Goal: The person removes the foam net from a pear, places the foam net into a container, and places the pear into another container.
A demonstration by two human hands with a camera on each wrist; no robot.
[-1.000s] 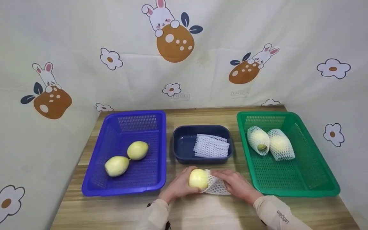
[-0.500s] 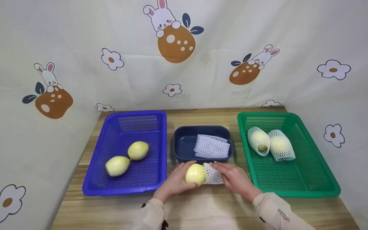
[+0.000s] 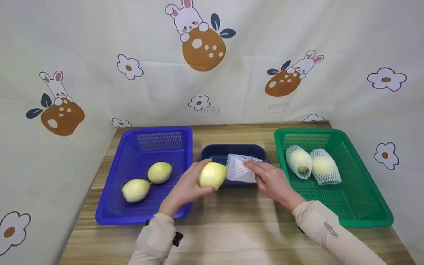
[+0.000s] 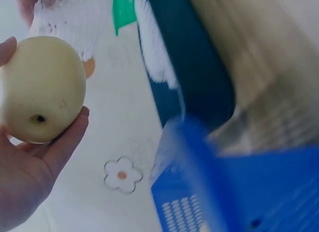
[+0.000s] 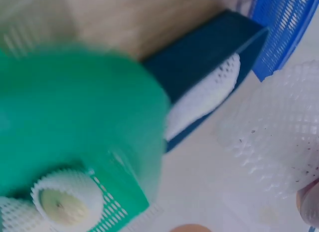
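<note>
My left hand (image 3: 186, 187) grips a bare yellow pear (image 3: 212, 175) raised above the table's middle, fingers behind it and thumb in front. The left wrist view shows the pear (image 4: 45, 87) close up, a dark dimple at its end. Just to its right, my right hand (image 3: 272, 182) pinches a white foam net sleeve (image 3: 240, 167), which overlaps the dark blue tub in the head view. In the right wrist view the sleeve (image 5: 279, 127) hangs from the fingertips, partly out of frame. More foam net sleeves (image 5: 204, 97) lie in the tub, mostly hidden behind the held one.
A blue basket (image 3: 105, 206) with two bare pears (image 3: 159, 173) stands at left. At right, a green basket (image 3: 366, 221) holds two pears in foam nets (image 3: 324, 167). The dark blue tub (image 3: 212, 149) sits between them on the wooden table (image 3: 230, 235). Printed cloth hangs behind.
Both hands have risen and moved away from me. The pear, earlier against the foam net's mouth, has moved left with my left hand, while the net stays in my right.
</note>
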